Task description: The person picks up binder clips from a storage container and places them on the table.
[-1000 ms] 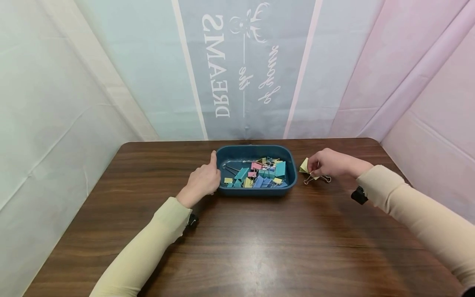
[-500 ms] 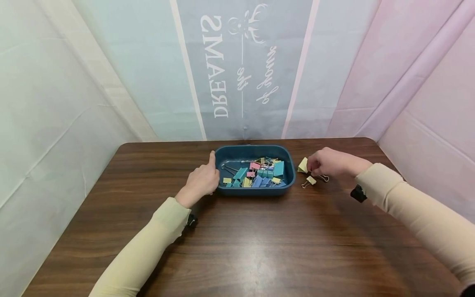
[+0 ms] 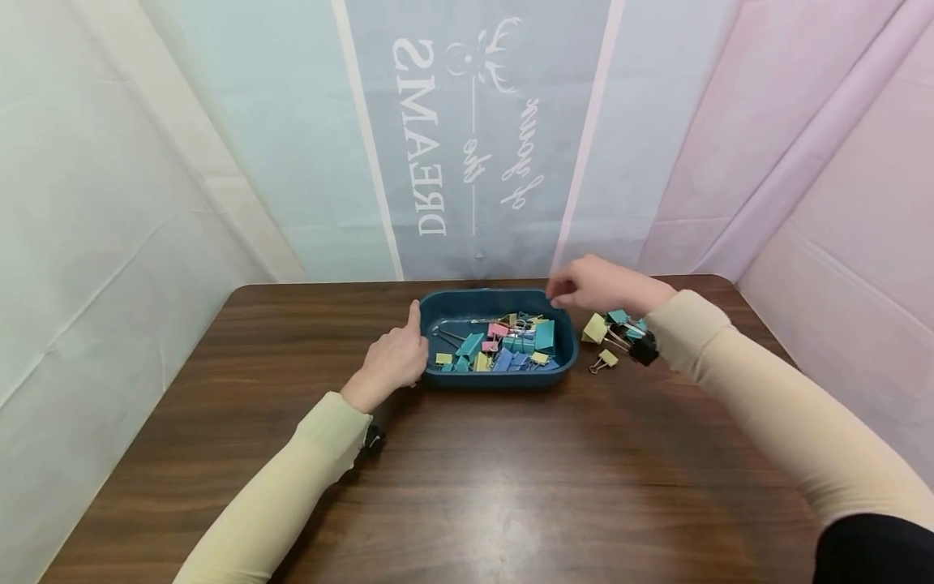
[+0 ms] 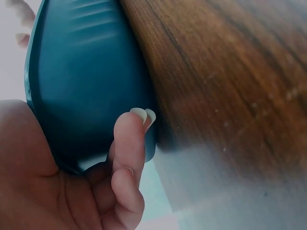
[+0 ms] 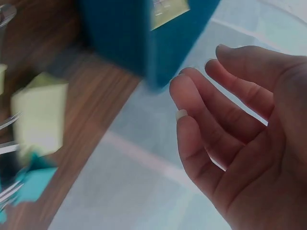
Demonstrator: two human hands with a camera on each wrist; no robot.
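Note:
At the left end of a dark blue plastic bin (image 3: 496, 379), my left hand (image 3: 389, 358) holds the corner in the crook between thumb and bent fingers (image 4: 128, 141). One digit points away along the end rim. My right hand (image 3: 606, 283) hovers by the back right corner, fingers (image 5: 192, 143) loosely curved with nothing between them. Binder clips (image 3: 543, 334) in teal, blue, yellow and pink lie inside the bin, mostly to the right. Outside it, a large yellow binder clip (image 3: 594, 328), teal binder clips (image 3: 618, 316) and a small yellow binder clip (image 3: 607, 358) rest under or near my right wrist.
The bin stands near the far edge of a brown wood-grain table (image 3: 474, 478). Behind the table hangs a pale cloth (image 3: 477, 146) with mirrored lettering. More light cloth hangs at both sides. A black wrist camera (image 3: 644, 349) hangs above the loose clips.
My right hand has left the loose clips and moved left and back to the bin's corner, uncovering the teal clips and the small yellow one. My left hand stays at the bin.

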